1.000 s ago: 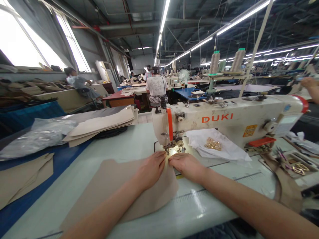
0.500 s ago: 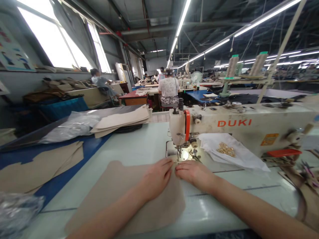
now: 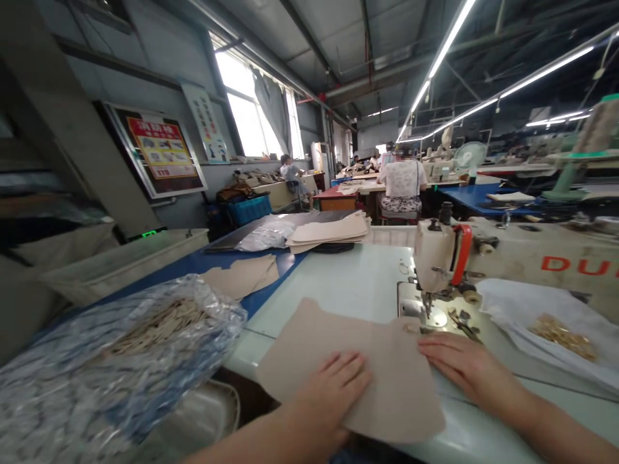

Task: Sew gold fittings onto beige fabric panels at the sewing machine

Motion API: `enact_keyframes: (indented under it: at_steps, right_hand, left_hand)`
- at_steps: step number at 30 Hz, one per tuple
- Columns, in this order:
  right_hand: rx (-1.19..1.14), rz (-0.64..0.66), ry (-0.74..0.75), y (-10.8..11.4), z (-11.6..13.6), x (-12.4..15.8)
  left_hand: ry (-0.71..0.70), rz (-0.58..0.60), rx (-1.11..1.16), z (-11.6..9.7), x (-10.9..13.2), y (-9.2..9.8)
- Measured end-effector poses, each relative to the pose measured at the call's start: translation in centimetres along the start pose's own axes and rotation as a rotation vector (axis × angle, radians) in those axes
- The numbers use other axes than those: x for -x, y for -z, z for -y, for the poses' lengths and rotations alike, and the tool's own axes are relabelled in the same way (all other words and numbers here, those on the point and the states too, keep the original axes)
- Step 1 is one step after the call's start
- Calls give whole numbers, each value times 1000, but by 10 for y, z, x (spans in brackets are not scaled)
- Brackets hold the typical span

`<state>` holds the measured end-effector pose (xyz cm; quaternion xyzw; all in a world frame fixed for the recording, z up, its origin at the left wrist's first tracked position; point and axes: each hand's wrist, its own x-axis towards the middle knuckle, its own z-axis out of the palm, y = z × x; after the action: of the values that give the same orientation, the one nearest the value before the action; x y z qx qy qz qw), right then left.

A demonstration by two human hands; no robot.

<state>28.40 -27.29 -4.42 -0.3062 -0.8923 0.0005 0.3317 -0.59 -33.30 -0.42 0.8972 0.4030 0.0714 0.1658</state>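
Left to right: crinkled clear plastic bag (image 3: pixel 145 348) of beige pieces; left hand (image 3: pixel 331 399) open, palm down on the flat beige panel (image 3: pixel 391 380), which lies on the pale green table (image 3: pixel 329 283); right hand (image 3: pixel 464 367) open, ungrasping, fingertips at the panel's edge, just beside the cream sewing machine head (image 3: pixel 435 254); white cloth (image 3: pixel 546 328) holding brass fittings.

The left hand (image 3: pixel 333 393) and the right hand (image 3: pixel 464 367) are farther apart now. The tan piece (image 3: pixel 382 386) has turned and moved back from the needle (image 3: pixel 427 306). A big shiny plastic bag (image 3: pixel 126 354) has come into view on the left.
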Motion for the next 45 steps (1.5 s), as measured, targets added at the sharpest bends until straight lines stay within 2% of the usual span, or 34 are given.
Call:
enact_keyframes:
  at_steps: [2, 3, 6, 8, 10, 12, 13, 14, 16, 19, 22, 24, 27, 30, 33, 36, 38, 41, 42, 43, 45]
  right_hand:
    - [-3, -46, -18, -2, 0, 1]
    - [10, -77, -37, -3, -1, 2]
    - [48, -138, -99, -6, -4, 1]
    - [41, -122, -105, -8, -5, 0]
    - [27, -107, -99, -9, -6, -1]
    - [19, -105, -103, -7, -6, -3]
    - [19, -104, -106, -6, -6, -4]
    - [17, -97, -105, -5, -6, -6]
    - [11, -73, -93, -3, -8, -8]
    - [-10, -32, -87, -1, -12, -11]
    - [-18, 3, -96, -1, -15, -13]
    - [-12, 24, -94, -1, -16, -13]
    - [0, 35, -88, -2, -17, -12]
    - [-2, 21, -72, -3, -18, -11]
    - [-13, 12, -77, -3, -17, -11]
    - [-37, 23, -132, -1, -12, -11]
    - [-57, 38, -186, 1, -8, -12]
    - [-71, 63, -245, 4, -4, -13]
    - [-71, 72, -257, 5, -3, -13]
    - [-69, 81, -268, 6, -3, -13]
    - [-62, 91, -284, 7, -1, -14]
  left_hand:
    - [161, -170, 50, 17, 7, 17]
    - [260, -300, 58, 26, 8, 30]
    - [502, -768, -108, 51, -4, 89]
    - [531, -1004, -283, 66, -24, 134]
    - [384, -1111, -414, 81, -54, 174]
    - [261, -1086, -497, 97, -93, 202]
    - [256, -1031, -514, 106, -114, 210]
    - [292, -965, -514, 114, -135, 213]
    - [378, -861, -487, 133, -175, 206]
    - [462, -757, -418, 162, -221, 169]
    - [546, -627, -341, 188, -245, 130]
    - [569, -567, -311, 201, -251, 118]
    - [560, -501, -296, 211, -250, 119]
    - [550, -468, -307, 210, -246, 124]
    - [560, -490, -334, 203, -237, 120]
    - [560, -546, -367, 196, -218, 115]
    - [558, -594, -387, 194, -194, 116]
    - [601, -672, -407, 199, -142, 128]
    - [639, -715, -415, 201, -123, 133]
    - [679, -826, -427, 201, -103, 139]
    - [661, -915, -446, 197, -69, 148]
